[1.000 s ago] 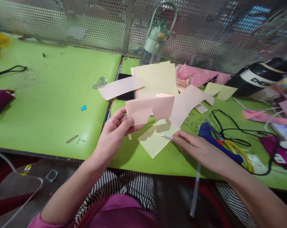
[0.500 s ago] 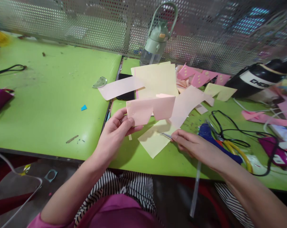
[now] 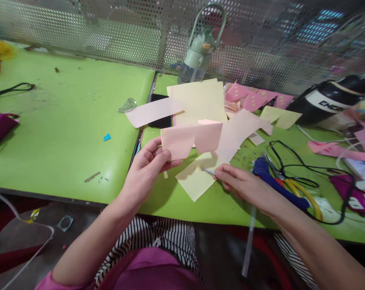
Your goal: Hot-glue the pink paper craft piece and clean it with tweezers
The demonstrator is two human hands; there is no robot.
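Note:
Between thumb and fingers, my left hand (image 3: 153, 161) pinches the left end of a pale pink paper strip (image 3: 182, 139) with notched cutouts along its lower edge. My right hand (image 3: 238, 179) is closed around slim metal tweezers (image 3: 208, 172), their tips over a yellow paper piece (image 3: 194, 185) on the table. Whether the tips hold a tiny scrap, I cannot tell. Behind the held strip lie a long pale pink paper strip (image 3: 238, 131) and larger yellow sheets (image 3: 200, 96).
A blue glue gun (image 3: 262, 167) and yellow-handled scissors (image 3: 307, 197) lie right of my hand beside a looped black cord (image 3: 297, 166). A green-lidded bottle (image 3: 197, 54) stands at the back. A black bottle (image 3: 324, 100) leans at the right. A phone (image 3: 161, 117) lies partly under paper.
My right hand and the tweezers have shifted slightly left over the yellow paper. My left hand and the pink strip stay where they were.

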